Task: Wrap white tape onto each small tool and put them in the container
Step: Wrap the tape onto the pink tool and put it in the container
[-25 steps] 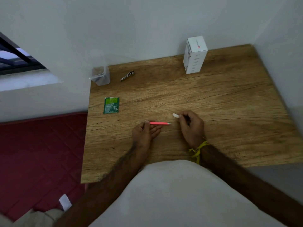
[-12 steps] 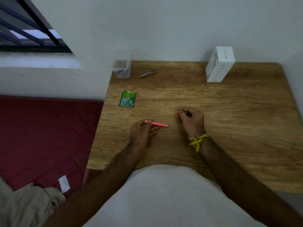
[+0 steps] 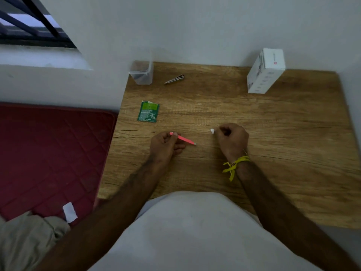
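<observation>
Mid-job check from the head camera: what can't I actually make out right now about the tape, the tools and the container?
- White tape: only a small bit shows; the right hand curls over the rest.
- Pink tool: its held end sits under the left hand; any tape on it is too small to tell.
- Container: contents dim and blurred.
- Metal tool: too small to tell whether it is wrapped.
- White box: print unreadable.

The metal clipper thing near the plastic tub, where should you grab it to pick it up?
Pinch the metal clipper across its narrow middle, coming straight down from above. It lies flat on the wooden table, long and thin, with bare table on both long sides, so two fingertips probably fit there. The clear container stands apart to its left.
</observation>
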A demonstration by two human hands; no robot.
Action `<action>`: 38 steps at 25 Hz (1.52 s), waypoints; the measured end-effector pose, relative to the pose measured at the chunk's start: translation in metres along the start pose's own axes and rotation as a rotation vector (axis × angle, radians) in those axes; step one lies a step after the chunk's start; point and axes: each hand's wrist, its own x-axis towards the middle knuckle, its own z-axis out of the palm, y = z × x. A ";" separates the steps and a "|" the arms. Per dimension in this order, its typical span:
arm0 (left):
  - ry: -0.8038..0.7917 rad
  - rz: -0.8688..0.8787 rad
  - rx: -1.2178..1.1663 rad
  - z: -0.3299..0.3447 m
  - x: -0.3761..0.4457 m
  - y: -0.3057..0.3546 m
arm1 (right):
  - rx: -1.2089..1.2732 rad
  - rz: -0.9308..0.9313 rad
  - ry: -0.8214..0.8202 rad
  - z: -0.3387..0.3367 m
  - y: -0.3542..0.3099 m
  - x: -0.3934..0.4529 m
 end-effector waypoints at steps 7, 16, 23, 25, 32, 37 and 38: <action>-0.025 -0.013 0.066 0.011 0.006 0.004 | -0.107 0.067 -0.075 0.008 -0.007 0.005; -0.053 -0.012 0.076 0.006 0.006 0.003 | -0.032 -0.015 -0.062 0.001 -0.003 0.004; -0.032 -0.006 0.080 0.007 0.007 0.001 | -0.251 -0.191 -0.138 0.006 0.003 0.001; -0.028 -0.010 0.077 0.007 0.007 0.001 | -0.325 -0.282 -0.152 0.007 0.009 -0.006; -0.037 0.005 0.115 0.009 0.006 0.004 | -0.165 -0.135 -0.149 0.009 -0.001 0.000; -0.036 0.033 0.109 0.003 0.009 0.023 | 0.135 -0.025 -0.172 0.024 -0.025 0.011; -0.038 0.047 0.111 0.000 0.011 0.029 | 0.154 -0.021 -0.203 0.031 -0.031 0.014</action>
